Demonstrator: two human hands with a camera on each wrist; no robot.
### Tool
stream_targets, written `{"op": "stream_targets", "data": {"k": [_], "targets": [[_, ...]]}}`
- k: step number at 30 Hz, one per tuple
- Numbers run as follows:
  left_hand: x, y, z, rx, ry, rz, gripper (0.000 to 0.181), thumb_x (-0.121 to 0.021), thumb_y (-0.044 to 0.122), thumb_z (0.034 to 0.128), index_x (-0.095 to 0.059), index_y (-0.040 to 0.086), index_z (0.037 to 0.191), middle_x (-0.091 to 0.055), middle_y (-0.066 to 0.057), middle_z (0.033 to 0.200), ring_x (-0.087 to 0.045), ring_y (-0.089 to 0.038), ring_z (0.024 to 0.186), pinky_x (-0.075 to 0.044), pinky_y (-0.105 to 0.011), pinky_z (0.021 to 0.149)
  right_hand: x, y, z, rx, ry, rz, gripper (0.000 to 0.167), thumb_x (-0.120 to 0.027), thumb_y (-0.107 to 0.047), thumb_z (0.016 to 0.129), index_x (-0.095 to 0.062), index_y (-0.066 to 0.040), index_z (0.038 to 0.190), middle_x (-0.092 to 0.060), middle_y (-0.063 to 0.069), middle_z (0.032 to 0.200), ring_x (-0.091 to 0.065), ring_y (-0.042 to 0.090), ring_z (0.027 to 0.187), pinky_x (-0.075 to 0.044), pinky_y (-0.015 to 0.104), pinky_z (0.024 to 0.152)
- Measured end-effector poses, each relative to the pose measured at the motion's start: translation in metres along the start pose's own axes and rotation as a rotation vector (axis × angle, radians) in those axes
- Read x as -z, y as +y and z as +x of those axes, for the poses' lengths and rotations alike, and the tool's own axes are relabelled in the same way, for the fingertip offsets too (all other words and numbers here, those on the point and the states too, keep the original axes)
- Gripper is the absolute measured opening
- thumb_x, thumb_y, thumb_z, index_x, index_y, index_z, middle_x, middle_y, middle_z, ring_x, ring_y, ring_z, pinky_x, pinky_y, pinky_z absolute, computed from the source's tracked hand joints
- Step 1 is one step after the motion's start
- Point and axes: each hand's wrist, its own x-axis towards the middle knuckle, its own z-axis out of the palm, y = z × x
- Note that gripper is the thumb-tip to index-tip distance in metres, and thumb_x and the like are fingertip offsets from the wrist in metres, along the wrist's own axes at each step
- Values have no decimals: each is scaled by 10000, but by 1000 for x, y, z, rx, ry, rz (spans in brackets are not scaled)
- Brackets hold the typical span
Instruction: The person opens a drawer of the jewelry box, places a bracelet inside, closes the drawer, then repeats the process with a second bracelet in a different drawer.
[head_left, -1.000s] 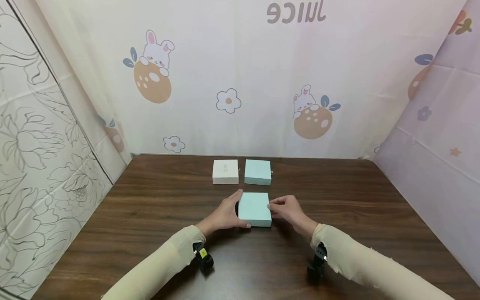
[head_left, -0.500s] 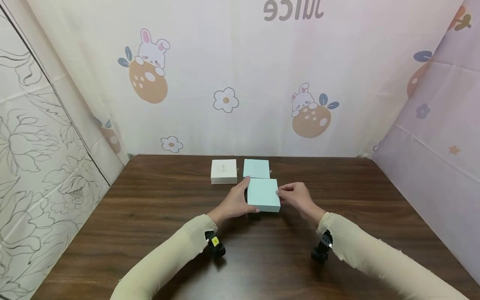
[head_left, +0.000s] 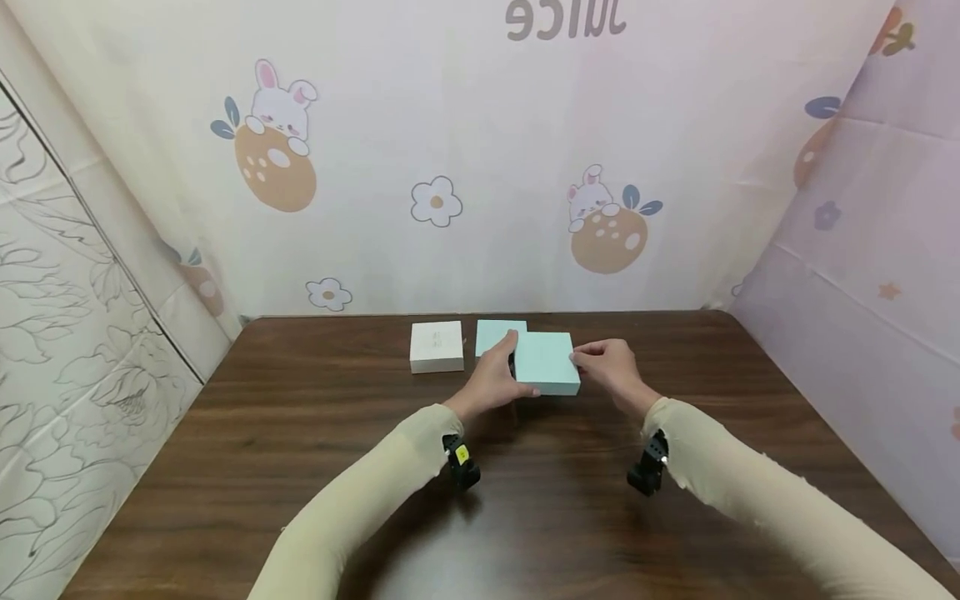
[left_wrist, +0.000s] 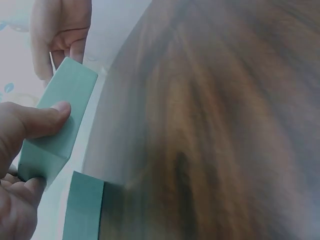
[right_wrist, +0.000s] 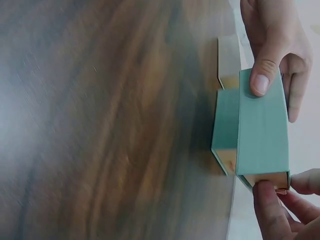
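A flat mint-green box (head_left: 547, 360) is held between both hands and appears raised off the table. My left hand (head_left: 491, 382) grips its left side, the thumb lying across the near face in the left wrist view. At its right end, my right hand (head_left: 617, 372) pinches a small tab; the right wrist view shows the fingertips (right_wrist: 267, 192) against a tan inner end of the box (right_wrist: 262, 122). Partly covered by the held box, a second mint-green box (head_left: 495, 335) lies behind and to the left on the table.
A white box (head_left: 437, 346) with small print on its lid stands left of the second mint-green box. The dark wood table (head_left: 300, 442) ends at the back against a patterned curtain (head_left: 495, 242). Cameras are strapped to both wrists.
Both hands have carried the held box away from me and to the right, from in front of the rear boxes to overlapping the second mint-green one. The head view has shifted slightly.
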Motion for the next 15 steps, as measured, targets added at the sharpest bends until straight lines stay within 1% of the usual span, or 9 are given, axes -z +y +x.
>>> {"op": "stream_targets", "data": {"k": [4, 8, 12, 15], "targets": [[-4, 5, 12, 21, 2, 4, 1042, -845, 178, 732, -170, -26, 1499, -211, -161, 1541, -205, -225, 1406, -255, -330, 1084, 7, 1, 7, 21, 22, -9, 334, -559, -129, 944, -612, 116, 1166, -592, 282, 1171, -649, 283, 931, -488, 447, 856], [-10, 9, 23, 48, -13, -9, 1038, -825, 190, 758, -136, 6, 1512, -169, -124, 1559, -167, -201, 1417, -243, -318, 1089, 14, 2, 14, 15, 38, -30, 344, -546, -126, 950, -598, 117, 1187, -573, 289, 1197, -619, 332, 1011, -478, 451, 871], [-17, 10, 36, 73, -22, -21, 1018, -803, 201, 786, -118, 26, 1518, -133, -107, 1568, -136, -186, 1423, -238, -306, 1090, 22, 3, 23, 6, 59, -81, 335, -544, -119, 946, -604, 111, 1182, -580, 284, 1190, -620, 336, 1002, -488, 443, 859], [-23, 11, 44, 83, -11, -16, 1003, -798, 193, 791, -126, 18, 1515, -144, -117, 1565, -145, -200, 1422, -248, -311, 1086, 27, 4, 30, 5, 63, -108, 326, -543, -110, 940, -612, 107, 1173, -587, 282, 1181, -625, 337, 986, -494, 442, 846]]}}
